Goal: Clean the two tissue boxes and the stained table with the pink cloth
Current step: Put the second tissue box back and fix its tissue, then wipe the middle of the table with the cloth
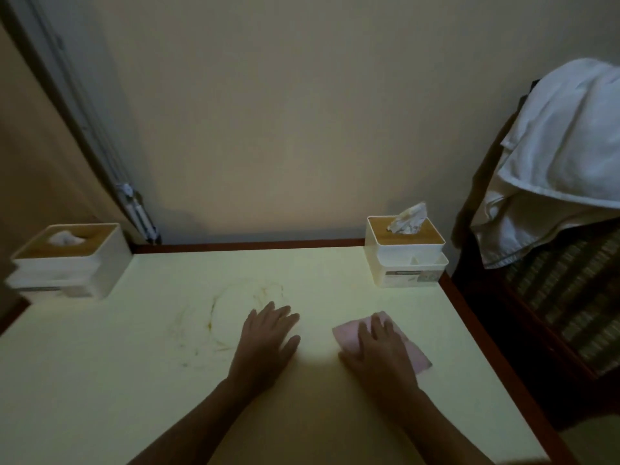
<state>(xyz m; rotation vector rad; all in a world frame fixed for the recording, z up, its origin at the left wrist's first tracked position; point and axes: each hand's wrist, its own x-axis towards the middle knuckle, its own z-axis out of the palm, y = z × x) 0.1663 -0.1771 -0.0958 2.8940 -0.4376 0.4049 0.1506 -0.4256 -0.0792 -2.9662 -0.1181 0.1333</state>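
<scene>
Table (335,414) w/ brown stain (214,325) left of centre carries two tissue boxes, left box (72,260) at far-left corner, right box (404,253) at far-right corner; left hand (268,337) lies flat on bare top, fingers released, right hand (379,350) presses pink cloth (349,337) w/ straight fingers.

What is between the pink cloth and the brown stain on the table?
The left hand, flat on the table, lies between the pink cloth and the stain; the head view shows it. The right hand rests on the pink cloth.
</scene>
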